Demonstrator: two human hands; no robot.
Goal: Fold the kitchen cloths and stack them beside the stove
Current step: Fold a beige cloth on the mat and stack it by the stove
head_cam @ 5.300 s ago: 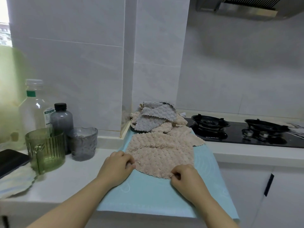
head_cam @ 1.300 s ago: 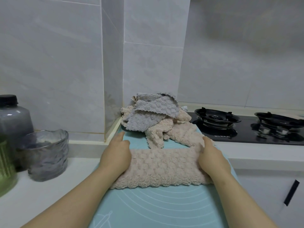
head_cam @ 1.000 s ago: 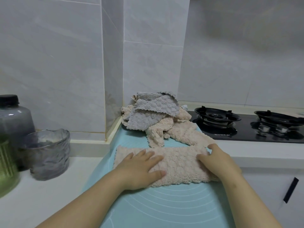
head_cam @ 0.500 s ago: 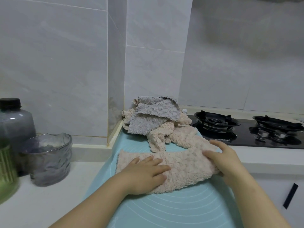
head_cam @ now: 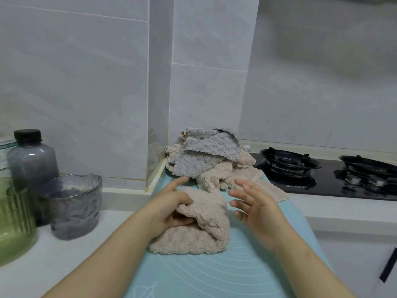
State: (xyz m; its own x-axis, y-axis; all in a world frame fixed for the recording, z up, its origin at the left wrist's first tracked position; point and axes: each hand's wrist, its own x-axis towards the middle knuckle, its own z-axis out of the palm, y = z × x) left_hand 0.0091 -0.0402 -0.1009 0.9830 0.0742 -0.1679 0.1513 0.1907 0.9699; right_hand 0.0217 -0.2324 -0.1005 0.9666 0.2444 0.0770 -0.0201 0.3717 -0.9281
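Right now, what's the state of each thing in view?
beige cloth: folded over, top flap raised, lying on the mat
left hand: grips the cloth's flap
right hand: open, beside the cloth
cloth pile: unfolded, heaped in the corner
bottle: upright, capped
stove: no flame showing

Folded cloth before pile (stove right), on mat
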